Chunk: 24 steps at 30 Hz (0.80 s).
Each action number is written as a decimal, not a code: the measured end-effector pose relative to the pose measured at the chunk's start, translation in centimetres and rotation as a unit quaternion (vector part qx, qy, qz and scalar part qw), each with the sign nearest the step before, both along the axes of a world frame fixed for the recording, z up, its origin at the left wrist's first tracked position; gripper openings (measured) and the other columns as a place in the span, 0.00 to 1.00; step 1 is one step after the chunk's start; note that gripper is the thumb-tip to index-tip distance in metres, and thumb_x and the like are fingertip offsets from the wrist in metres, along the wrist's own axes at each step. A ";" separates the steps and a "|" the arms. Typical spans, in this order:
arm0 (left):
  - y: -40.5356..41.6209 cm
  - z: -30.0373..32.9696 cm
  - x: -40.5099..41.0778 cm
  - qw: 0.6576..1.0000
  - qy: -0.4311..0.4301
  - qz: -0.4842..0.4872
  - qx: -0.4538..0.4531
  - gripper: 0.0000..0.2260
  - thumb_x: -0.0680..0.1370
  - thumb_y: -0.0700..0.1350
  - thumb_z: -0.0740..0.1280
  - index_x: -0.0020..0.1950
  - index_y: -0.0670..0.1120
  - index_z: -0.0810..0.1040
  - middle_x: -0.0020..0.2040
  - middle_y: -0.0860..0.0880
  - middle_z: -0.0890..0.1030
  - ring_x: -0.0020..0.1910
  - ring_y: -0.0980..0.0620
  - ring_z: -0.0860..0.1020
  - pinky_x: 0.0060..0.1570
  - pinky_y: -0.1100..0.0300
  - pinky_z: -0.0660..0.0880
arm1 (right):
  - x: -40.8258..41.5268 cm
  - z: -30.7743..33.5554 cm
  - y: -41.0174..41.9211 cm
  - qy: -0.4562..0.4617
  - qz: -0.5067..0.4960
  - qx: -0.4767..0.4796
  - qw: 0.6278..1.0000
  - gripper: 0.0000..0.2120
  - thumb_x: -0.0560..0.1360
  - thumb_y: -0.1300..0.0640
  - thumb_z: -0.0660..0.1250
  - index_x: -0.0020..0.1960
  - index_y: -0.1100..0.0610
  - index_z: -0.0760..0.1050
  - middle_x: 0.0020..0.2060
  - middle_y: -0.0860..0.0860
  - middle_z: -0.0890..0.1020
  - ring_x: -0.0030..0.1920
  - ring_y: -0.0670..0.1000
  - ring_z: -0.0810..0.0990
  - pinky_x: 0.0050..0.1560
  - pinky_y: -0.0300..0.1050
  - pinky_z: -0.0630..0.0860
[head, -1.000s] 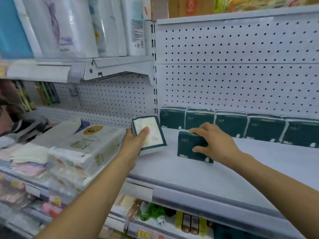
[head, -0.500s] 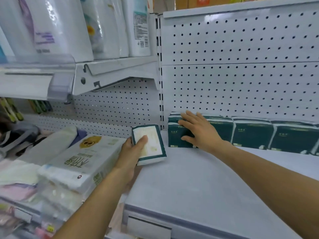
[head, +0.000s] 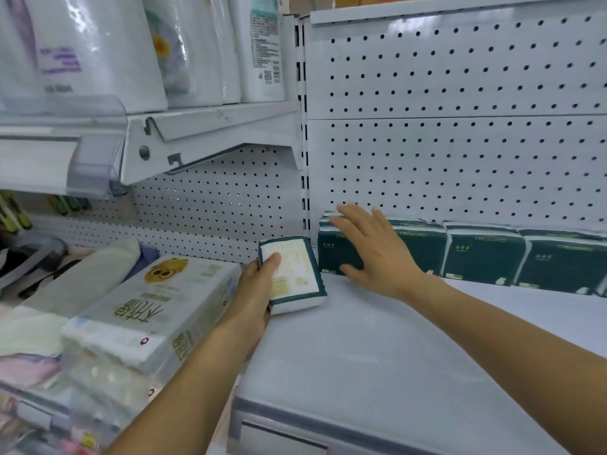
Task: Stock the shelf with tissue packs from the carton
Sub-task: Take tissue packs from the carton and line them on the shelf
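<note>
Left fingers [head: 274, 261] gripping tissue pack [head: 292, 274], right fingers [head: 351, 221] straight on end pack [head: 335, 254]

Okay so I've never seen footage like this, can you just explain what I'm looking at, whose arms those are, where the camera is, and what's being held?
There is no machine here. The camera sits on a person's head and looks forward and down, so the two bare arms reaching in from the bottom are that person's own. There is just this one view.

They stand at a white store shelf with a pegboard back panel. A row of dark green tissue packs stands along the back of the shelf against that panel.

The left hand grips one more tissue pack, its pale face turned up, at the shelf's left end. The right hand lies flat, fingers straight, against the leftmost pack in the row, as if pressing it into place.

On the neighbouring shelf to the left lie other white paper goods, and large wrapped packs stand on the shelf above them.
</note>
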<state>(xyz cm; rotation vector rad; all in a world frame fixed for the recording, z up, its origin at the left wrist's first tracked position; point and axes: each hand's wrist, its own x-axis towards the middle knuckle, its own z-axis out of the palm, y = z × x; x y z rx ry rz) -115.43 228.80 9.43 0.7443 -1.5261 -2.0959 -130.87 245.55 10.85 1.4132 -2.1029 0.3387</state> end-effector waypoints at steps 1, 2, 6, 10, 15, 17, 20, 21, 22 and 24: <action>0.4 0.1 -0.2 1.000 0.006 0.004 0.017 0.13 0.82 0.49 0.65 0.65 0.47 0.74 0.55 0.47 0.84 0.52 0.47 0.83 0.51 0.48 0.81 | 0.9 -0.1 0.5 0.003 0.049 0.015 0.999 0.41 0.69 0.51 0.73 0.77 0.51 0.57 0.77 0.51 0.59 0.78 0.54 0.54 0.77 0.56 0.48; 0.8 0.3 -0.4 0.999 0.013 0.006 0.031 0.14 0.82 0.48 0.65 0.67 0.47 0.74 0.56 0.46 0.84 0.52 0.46 0.83 0.51 0.47 0.81 | 1.8 -0.4 1.0 0.002 0.085 0.037 0.996 0.42 0.68 0.51 0.73 0.77 0.50 0.57 0.77 0.50 0.59 0.77 0.53 0.55 0.76 0.55 0.49; 3.1 1.7 -0.8 0.998 0.034 -0.036 0.044 0.13 0.83 0.49 0.62 0.63 0.44 0.77 0.51 0.45 0.85 0.47 0.49 0.84 0.42 0.55 0.81 | 4.4 -1.2 2.1 -0.027 0.098 -0.035 0.994 0.32 0.67 0.54 0.74 0.68 0.53 0.68 0.68 0.50 0.71 0.66 0.52 0.69 0.64 0.52 0.71; 4.6 2.9 -0.8 0.998 0.026 -0.059 -0.019 0.18 0.82 0.62 0.54 0.57 0.53 0.77 0.52 0.53 0.83 0.51 0.52 0.80 0.57 0.48 0.73 | 6.0 -0.4 4.2 -0.275 0.080 -0.223 0.932 0.14 0.73 0.61 0.71 0.55 0.52 0.72 0.50 0.43 0.77 0.48 0.47 0.76 0.48 0.42 0.77; 5.3 2.6 -0.1 0.990 0.038 -0.092 -0.102 0.15 0.82 0.59 0.60 0.66 0.56 0.74 0.61 0.55 0.80 0.60 0.55 0.78 0.67 0.43 0.70 | 6.7 1.1 6.3 -0.579 0.070 -0.348 0.734 0.07 0.78 0.60 0.68 0.55 0.61 0.77 0.45 0.54 0.86 0.45 0.54 0.85 0.48 0.47 0.82; 5.8 2.5 0.0 0.989 0.061 -0.086 -0.103 0.13 0.82 0.54 0.62 0.64 0.53 0.77 0.59 0.53 0.82 0.57 0.52 0.80 0.64 0.43 0.74 | 6.9 1.2 7.0 -0.625 0.060 -0.347 0.696 0.08 0.78 0.60 0.67 0.55 0.64 0.77 0.43 0.56 0.86 0.43 0.55 0.85 0.49 0.49 0.83; 6.5 2.5 -0.1 0.987 0.093 -0.070 -0.109 0.11 0.81 0.49 0.65 0.61 0.48 0.79 0.51 0.51 0.84 0.49 0.53 0.81 0.55 0.51 0.79 | 7.1 0.9 7.8 -0.653 0.055 -0.352 0.668 0.09 0.78 0.60 0.68 0.54 0.64 0.76 0.44 0.58 0.86 0.45 0.58 0.85 0.48 0.48 0.83; 6.7 2.6 -0.1 0.987 0.100 -0.066 -0.110 0.11 0.81 0.49 0.66 0.60 0.47 0.80 0.49 0.51 0.84 0.47 0.54 0.82 0.51 0.54 0.80 | 7.2 0.8 8.2 -0.654 0.051 -0.349 0.670 0.08 0.77 0.59 0.68 0.53 0.64 0.76 0.45 0.58 0.86 0.45 0.58 0.85 0.48 0.48 0.82; 6.8 2.7 -0.2 0.986 0.105 -0.065 -0.113 0.10 0.80 0.49 0.67 0.59 0.47 0.80 0.48 0.52 0.84 0.46 0.55 0.82 0.49 0.56 0.80 | 7.1 0.6 8.6 -0.647 0.044 -0.340 0.681 0.08 0.77 0.59 0.69 0.53 0.62 0.77 0.45 0.57 0.86 0.45 0.57 0.85 0.49 0.49 0.82; 7.2 2.6 -0.2 0.984 0.106 -0.071 -0.126 0.08 0.80 0.47 0.68 0.58 0.48 0.80 0.47 0.53 0.85 0.43 0.59 0.82 0.46 0.59 0.79 | 7.0 0.4 9.4 -0.625 0.023 -0.306 0.718 0.10 0.74 0.58 0.72 0.54 0.58 0.77 0.46 0.54 0.86 0.45 0.51 0.84 0.50 0.48 0.80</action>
